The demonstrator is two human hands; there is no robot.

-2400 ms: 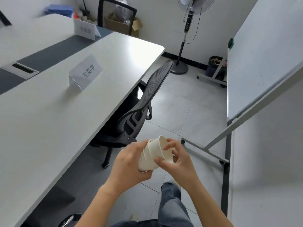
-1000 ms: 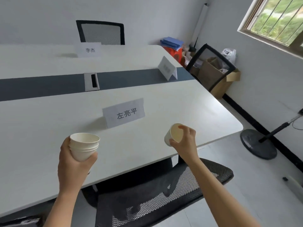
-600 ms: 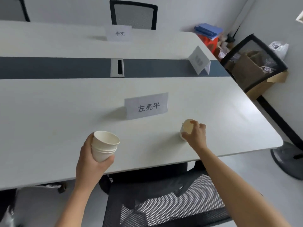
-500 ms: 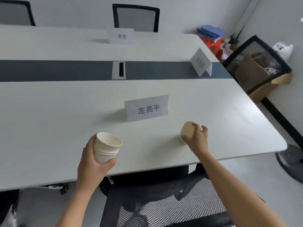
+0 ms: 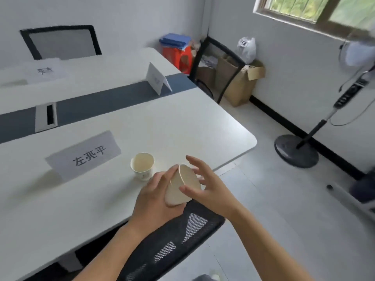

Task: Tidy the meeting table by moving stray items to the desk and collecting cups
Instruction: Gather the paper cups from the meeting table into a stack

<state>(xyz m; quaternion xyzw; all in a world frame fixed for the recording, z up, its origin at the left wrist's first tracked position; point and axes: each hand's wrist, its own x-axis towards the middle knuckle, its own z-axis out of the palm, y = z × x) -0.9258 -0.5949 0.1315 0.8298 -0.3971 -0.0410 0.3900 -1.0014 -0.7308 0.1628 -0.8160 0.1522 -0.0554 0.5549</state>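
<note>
A stack of white paper cups [image 5: 180,185] lies tilted, its mouth turned to the right, in my left hand [image 5: 156,199], which grips it just off the near edge of the white meeting table [image 5: 182,126]. My right hand [image 5: 211,187] is at the stack's rim with spread, straight fingers and its thumb on the cup. A single paper cup [image 5: 142,165] stands upright on the table just left of my hands, and neither hand touches it.
A name card [image 5: 85,155] stands left of the single cup, another [image 5: 157,79] on the grey centre strip. A black mesh chair [image 5: 172,240] is tucked under the table below my arms. A fan base [image 5: 296,151] and cardboard boxes [image 5: 239,82] stand to the right.
My right hand let go of the single cup, which now stands on the table, and moved to the stack. My left hand tilted the stack and brought it right.
</note>
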